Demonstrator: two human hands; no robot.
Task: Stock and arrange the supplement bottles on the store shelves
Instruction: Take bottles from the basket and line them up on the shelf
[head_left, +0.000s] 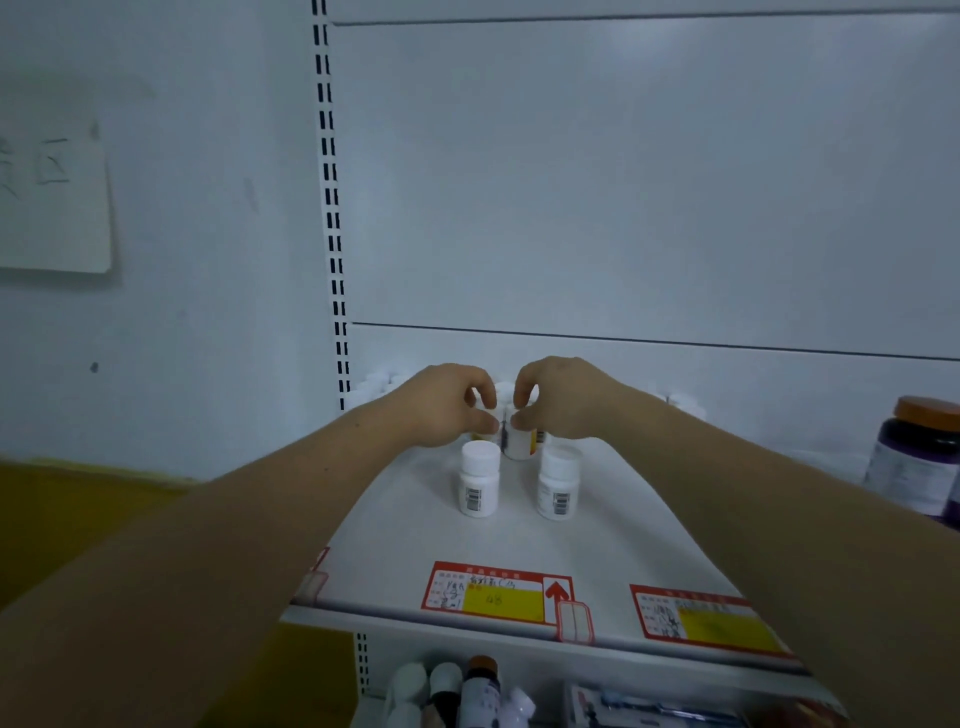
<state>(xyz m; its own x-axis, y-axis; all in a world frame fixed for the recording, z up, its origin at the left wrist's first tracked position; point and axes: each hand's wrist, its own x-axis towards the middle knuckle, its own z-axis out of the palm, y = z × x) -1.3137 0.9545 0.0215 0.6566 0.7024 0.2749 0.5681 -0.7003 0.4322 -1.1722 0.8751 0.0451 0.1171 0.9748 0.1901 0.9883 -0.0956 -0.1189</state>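
Note:
Both hands reach over the white shelf (395, 561) to its middle. My right hand (558, 397) pinches a small white bottle (519, 441) with a yellow label between thumb and fingers. My left hand (447, 402) has its fingers curled beside that bottle; whether it holds a bottle of its own is hidden. In front stand two white supplement bottles, the left one (479, 486) and the right one (558, 483), barcodes facing me. A row of white caps (382, 382) lines the shelf's back.
A large purple jar with an orange lid (917, 462) stands at the shelf's right end. Red and yellow price tags (493, 592) run along the front rail. More bottles (457, 691) sit on the shelf below. A slotted upright (332, 208) bounds the bay on the left.

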